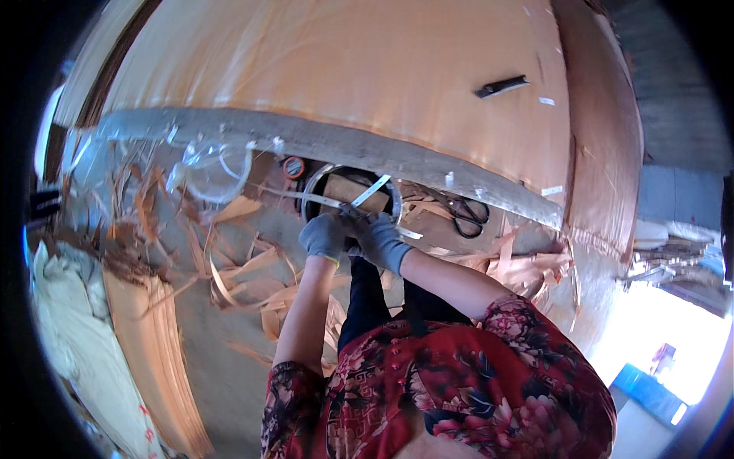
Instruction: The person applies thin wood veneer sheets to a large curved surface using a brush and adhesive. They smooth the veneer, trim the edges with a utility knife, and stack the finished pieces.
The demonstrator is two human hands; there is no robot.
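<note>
Both my hands wear grey gloves and meet over a round dark container (396,200) with a brown block (345,189) inside. Thin white strips (371,190) cross at my fingertips, one reaching left, others pointing up and down to the right. My left hand (323,237) is closed at the near left side of the container, and my right hand (380,241) is closed beside it, fingers together on the strips. What lies under my fingers is partly hidden. A small orange-rimmed round item (294,167) sits left of the container; black-handled scissors (470,222) lie to its right.
A large peach sheet-covered surface (344,61) with a grey edge spans ahead, holding a black tool (501,86). Clear plastic (210,174) and veneer scraps (229,271) litter the area. A veneer stack (149,344) and white sacking (76,336) lie left; a bright opening is right.
</note>
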